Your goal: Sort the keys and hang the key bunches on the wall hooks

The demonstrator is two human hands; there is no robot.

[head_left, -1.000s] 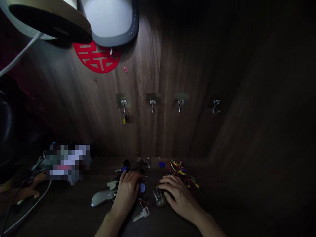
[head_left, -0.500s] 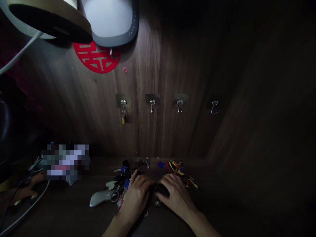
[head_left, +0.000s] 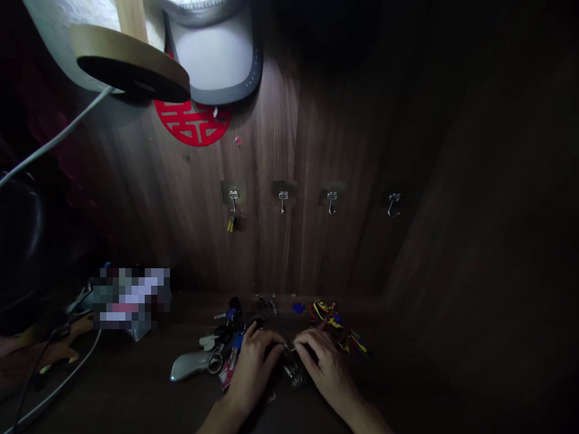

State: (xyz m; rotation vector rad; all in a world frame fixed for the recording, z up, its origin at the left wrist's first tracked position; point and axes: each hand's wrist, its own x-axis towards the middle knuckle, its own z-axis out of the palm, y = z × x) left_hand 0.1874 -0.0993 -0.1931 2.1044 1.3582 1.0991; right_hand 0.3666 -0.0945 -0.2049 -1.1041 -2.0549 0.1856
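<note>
My left hand (head_left: pixel 259 357) and my right hand (head_left: pixel 326 361) are close together over the dark shelf, fingertips pinched and nearly meeting. Between them hangs or lies a bunch of keys (head_left: pixel 294 375), dim and partly hidden by the fingers; both hands appear to grip its upper end. Left of my left hand lies a spread of keys (head_left: pixel 231 314), some with blue heads, alongside a grey shoehorn-shaped piece (head_left: pixel 192 365) on a metal ring. Beyond my right hand sits a tangle of red, yellow and blue cords (head_left: pixel 328 314), with a blue tag (head_left: pixel 298 308) beside it.
Several metal hooks (head_left: pixel 283 202) are stuck on the wooden back panel; a small yellow-headed key (head_left: pixel 232 225) hangs from the leftmost. A grey cap (head_left: pixel 215 57) and a red paper cutout (head_left: pixel 194 129) are above. A white cable (head_left: pixel 67 129) runs along the left.
The view has shifted slightly, so the wall things appear lower and further right. My fingertips have drawn into a pinch, and more of the keys between my hands shows.
</note>
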